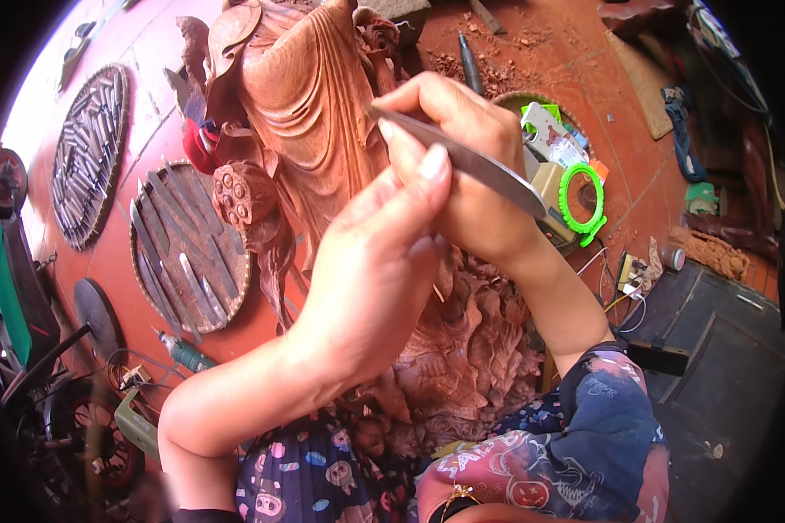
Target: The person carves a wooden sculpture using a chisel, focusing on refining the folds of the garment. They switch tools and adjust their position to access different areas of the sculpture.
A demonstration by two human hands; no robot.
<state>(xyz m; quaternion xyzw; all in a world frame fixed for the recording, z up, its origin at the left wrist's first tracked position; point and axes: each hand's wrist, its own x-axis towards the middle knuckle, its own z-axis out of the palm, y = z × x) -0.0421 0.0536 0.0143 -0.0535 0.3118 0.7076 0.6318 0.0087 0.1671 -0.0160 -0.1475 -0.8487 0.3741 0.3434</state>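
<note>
Both my hands meet over a reddish-brown wood carving, which has draped folds like a robe and leafy, flower-like shapes around it. A long flat metal blade, file-like or knife-like, lies slantwise across them. My right hand is closed round it, its fingers near the blade's upper-left end. My left hand presses its thumb on the blade's lower edge, its other fingers mostly hidden behind. Whether the blade's tip touches the wood cannot be made out. Below my wrists, the carving's lower part shows ruffled leaf forms.
Left, a round woven tray bears flat blades and files; a second tray bears many slim chisels. A green rotary tool lies nearby. At right are a bright green ring, a power strip and wood chips on red tiles.
</note>
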